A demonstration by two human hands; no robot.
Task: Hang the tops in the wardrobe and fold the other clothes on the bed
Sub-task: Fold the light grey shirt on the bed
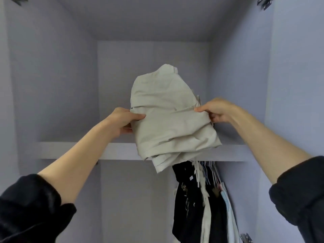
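A folded beige garment [168, 116] is held up in front of the wardrobe's upper compartment, its lower end overlapping the front edge of the shelf [73, 150]. My left hand [122, 120] grips its left side, thumb on top and fingers underneath. My right hand [215, 111] pinches its right edge. Whether the bundle rests on the shelf or hangs just above it I cannot tell. Below the shelf hang several tops [198, 199], dark, beige and light blue, on hangers at the right.
The pale lilac wardrobe walls [52, 76] close in left, right and behind. A metal hinge [246, 238] shows at the lower right and another hinge [263, 2] at the top right. The bed is out of view.
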